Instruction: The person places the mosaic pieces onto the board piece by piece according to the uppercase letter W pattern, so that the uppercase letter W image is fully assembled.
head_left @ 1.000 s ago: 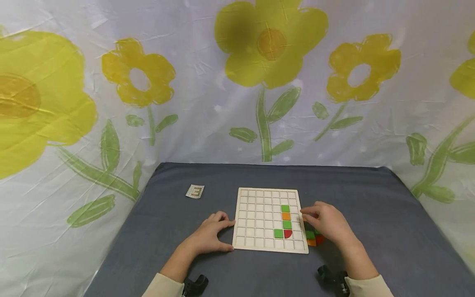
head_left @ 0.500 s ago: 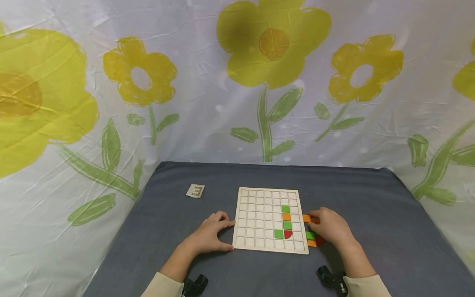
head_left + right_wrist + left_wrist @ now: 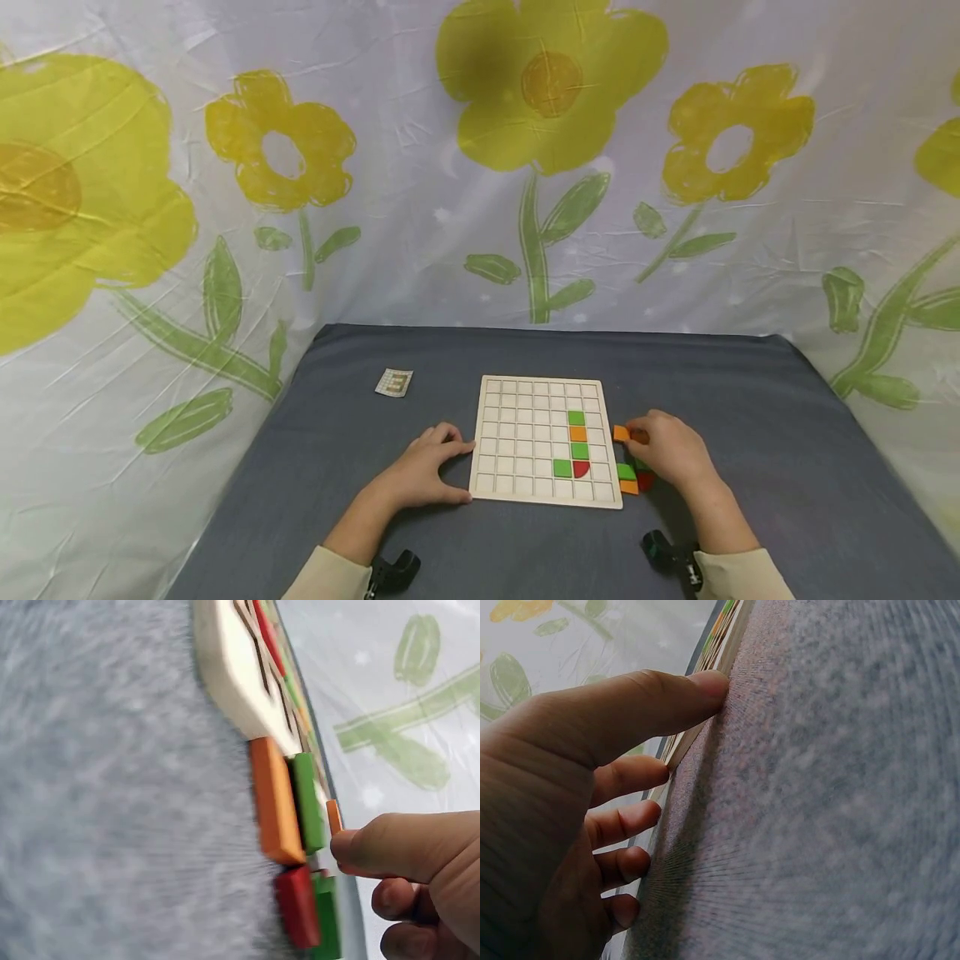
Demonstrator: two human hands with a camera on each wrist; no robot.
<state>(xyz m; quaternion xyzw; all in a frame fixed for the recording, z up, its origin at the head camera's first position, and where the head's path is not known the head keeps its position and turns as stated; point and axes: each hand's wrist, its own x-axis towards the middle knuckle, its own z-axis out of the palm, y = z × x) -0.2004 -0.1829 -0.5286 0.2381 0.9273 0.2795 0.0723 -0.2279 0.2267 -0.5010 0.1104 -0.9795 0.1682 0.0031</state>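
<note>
The pale wooden grid board [image 3: 517, 437] lies flat, with green, orange and red pieces set in its right-hand columns. At its left edge, my left hand [image 3: 423, 472] rests spread, thumb and index finger touching the side; the left wrist view shows the thumb [image 3: 697, 694] against the rim. Just right of the board, my right hand [image 3: 672, 447] pinches an orange block [image 3: 334, 817] between thumb and fingers, which partly cover it. Beside the board's corner in the right wrist view lie another orange block [image 3: 276, 801], a green one [image 3: 307, 802], and a red one [image 3: 298, 906].
A small card [image 3: 393, 382] with a grid pattern lies behind and left of the board. Dark cloth [image 3: 555, 550] covers the table, and a flower-printed curtain [image 3: 405, 208] hangs behind it.
My right hand has moved from the board's right edge a little rightward onto the orange pieces, uncovering one's left end. My left hand keeps its place at the board's edge.
</note>
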